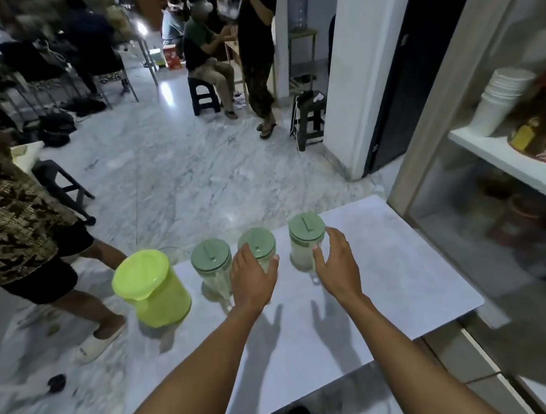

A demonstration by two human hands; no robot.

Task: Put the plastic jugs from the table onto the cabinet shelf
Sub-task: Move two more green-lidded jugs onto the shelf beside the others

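Observation:
Several plastic jugs stand in a row along the far edge of a white table. At the left is a lime-green jug. To its right stand three clear jugs with grey-green lids: left, middle, right. My left hand rests against the near side of the middle jug, fingers curled around it. My right hand is spread beside the right jug, thumb close to its wall. The cabinet shelf is to the right, behind a glass-fronted frame.
The shelf holds a stack of white cups and a brown round tin. A person in a patterned shirt stands at the left of the table. Other people and stools are farther back on the marble floor.

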